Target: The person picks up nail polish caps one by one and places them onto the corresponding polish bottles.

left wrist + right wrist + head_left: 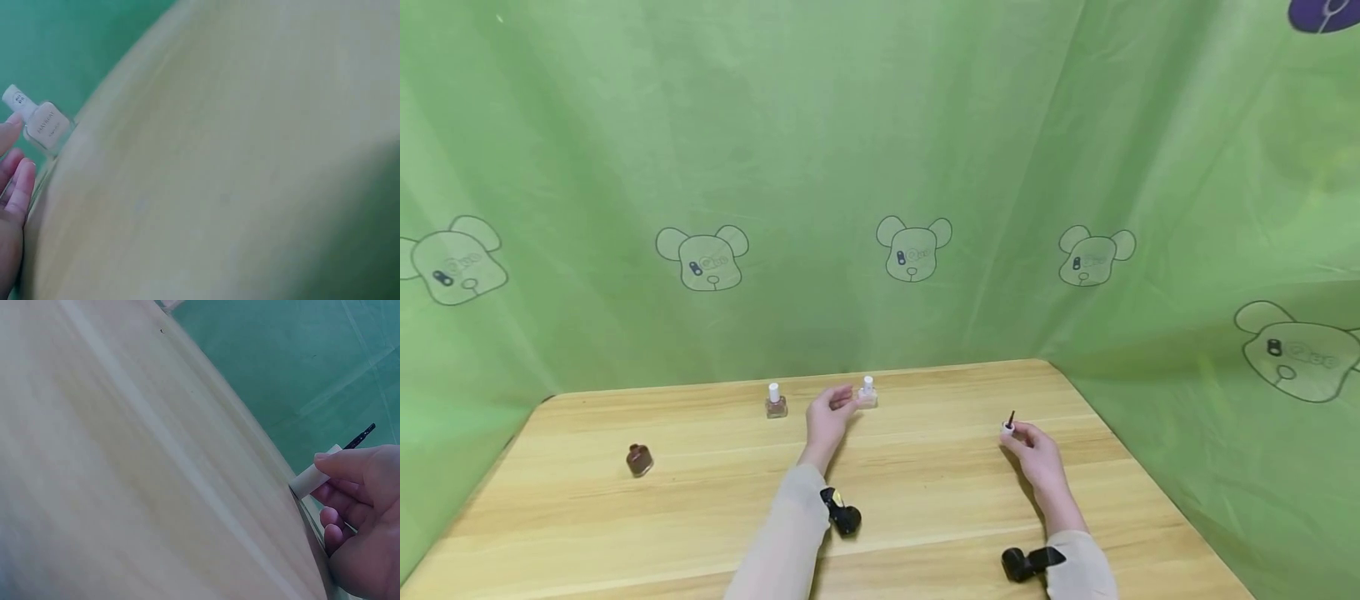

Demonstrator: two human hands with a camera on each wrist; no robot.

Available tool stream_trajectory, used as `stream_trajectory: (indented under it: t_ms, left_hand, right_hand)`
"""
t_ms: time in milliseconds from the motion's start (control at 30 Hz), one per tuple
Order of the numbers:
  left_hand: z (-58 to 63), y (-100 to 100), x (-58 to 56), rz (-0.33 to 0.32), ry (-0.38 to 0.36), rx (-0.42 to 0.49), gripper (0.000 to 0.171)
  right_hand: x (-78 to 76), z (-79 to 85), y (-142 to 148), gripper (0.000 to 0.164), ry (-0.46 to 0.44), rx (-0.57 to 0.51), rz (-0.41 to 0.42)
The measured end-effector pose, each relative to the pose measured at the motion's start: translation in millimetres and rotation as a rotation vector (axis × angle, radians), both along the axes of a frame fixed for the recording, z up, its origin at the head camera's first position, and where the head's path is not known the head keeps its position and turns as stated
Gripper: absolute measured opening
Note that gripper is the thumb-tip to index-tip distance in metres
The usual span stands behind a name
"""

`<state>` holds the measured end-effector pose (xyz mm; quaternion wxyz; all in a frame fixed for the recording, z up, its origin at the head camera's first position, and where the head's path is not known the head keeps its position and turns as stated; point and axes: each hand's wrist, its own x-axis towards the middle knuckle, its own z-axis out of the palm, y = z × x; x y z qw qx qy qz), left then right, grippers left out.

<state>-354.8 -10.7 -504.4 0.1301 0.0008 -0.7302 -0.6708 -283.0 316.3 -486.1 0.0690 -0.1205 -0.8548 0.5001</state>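
A nail polish bottle (868, 397) with pale polish and a white cap stands upright near the table's back edge. My left hand (830, 419) is at its left side, fingers loosely bent. In the left wrist view, a fingertip (14, 120) overlaps the neck of that bottle (50, 128), while the other fingers are apart from it. Over at the right, my right hand (1036, 457) pinches a white nail polish cap (312, 479) between thumb and fingers. Its dark brush (360, 435) points upward, and the cap's closed end is down close to the tabletop.
An uncapped bottle of dark brown-red polish (639, 461) stands at the left of the wooden table (925, 517). A capped brownish bottle (777, 406) stands at the back, left of my left hand. Green curtains (820, 167) with bear drawings surround the table's back and sides.
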Motion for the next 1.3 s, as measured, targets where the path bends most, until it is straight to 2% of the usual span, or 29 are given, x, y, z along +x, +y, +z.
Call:
stream_trajectory:
  t_ms: [300,467,633,833,1000,1300]
  left_hand:
    - [0.6,-4.3,18.4,0.009,-0.082,0.088,0.032]
    - [-2.9,-9.0,29.1,-0.031,-0.121,0.145,0.037]
    - [-1.4,-14.3,39.2,-0.056,-0.129,0.194,0.039]
    - [3.1,-23.1,47.6,-0.026,-0.129,0.256,0.04]
    - [8.3,-33.7,49.9,0.056,-0.083,0.251,0.036]
    - [13.0,-59.5,52.5,0.279,0.067,0.216,0.026]
  right_hand:
    - [1.8,-0.1,-0.1,0.044,-0.006,-0.034,0.014]
    - [5.5,0.9,-1.1,0.041,-0.001,-0.033,0.009]
    - [4.5,-2.1,1.7,0.042,0.003,-0.049,0.005]
    - [3.6,-2.3,2.1,0.044,-0.003,-0.059,0.01]
    - [3.1,0.0,0.4,0.045,0.001,-0.062,0.011]
    - [-0.8,2.6,-1.9,0.044,0.012,-0.066,0.011]
